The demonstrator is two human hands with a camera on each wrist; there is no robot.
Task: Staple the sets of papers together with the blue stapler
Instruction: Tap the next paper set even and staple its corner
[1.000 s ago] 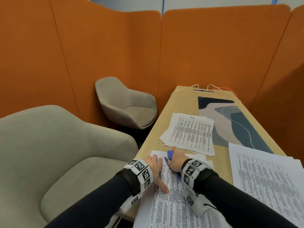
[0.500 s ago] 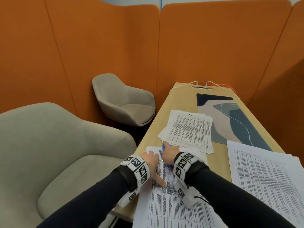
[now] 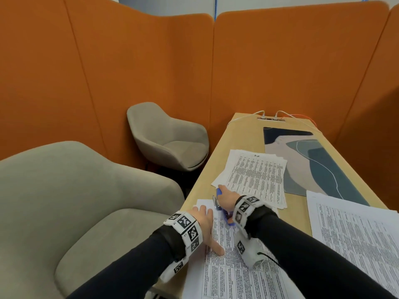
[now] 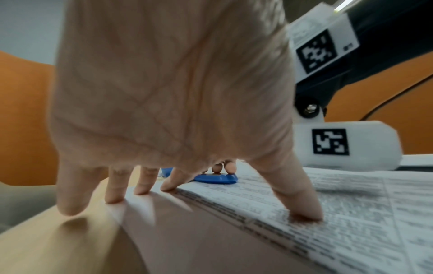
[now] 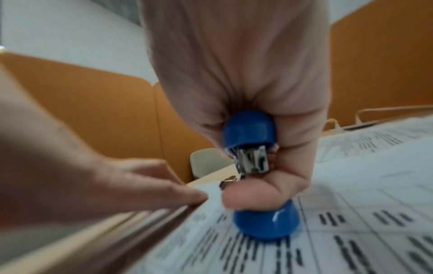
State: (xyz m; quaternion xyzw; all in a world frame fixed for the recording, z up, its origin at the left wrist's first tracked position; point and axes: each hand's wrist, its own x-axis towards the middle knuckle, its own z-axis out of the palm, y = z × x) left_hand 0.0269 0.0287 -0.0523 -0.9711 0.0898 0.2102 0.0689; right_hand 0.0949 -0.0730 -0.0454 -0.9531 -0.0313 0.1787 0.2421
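Observation:
My right hand (image 3: 225, 196) grips the blue stapler (image 3: 218, 193) from above, over the top left corner of the nearest set of papers (image 3: 228, 264). In the right wrist view the stapler (image 5: 249, 129) stands with its jaws apart, my thumb under the metal magazine and its blue base (image 5: 267, 226) on the printed sheet. My left hand (image 3: 205, 223) presses the same set (image 4: 304, 213) flat with spread, straight fingers (image 4: 302, 209) near the table's left edge. The blue base (image 4: 215, 178) shows behind those fingers.
A second stack of papers (image 3: 257, 175) lies just beyond the stapler, a third (image 3: 356, 231) at the right. A patterned mat (image 3: 313, 162) covers the far table (image 3: 241, 134). Two beige chairs (image 3: 168, 139) stand left, orange partitions (image 3: 280, 61) all around.
The stapler's top has risen off the paper corner, so its jaws now stand apart. My left hand keeps pressing the same set. The head view has tilted slightly.

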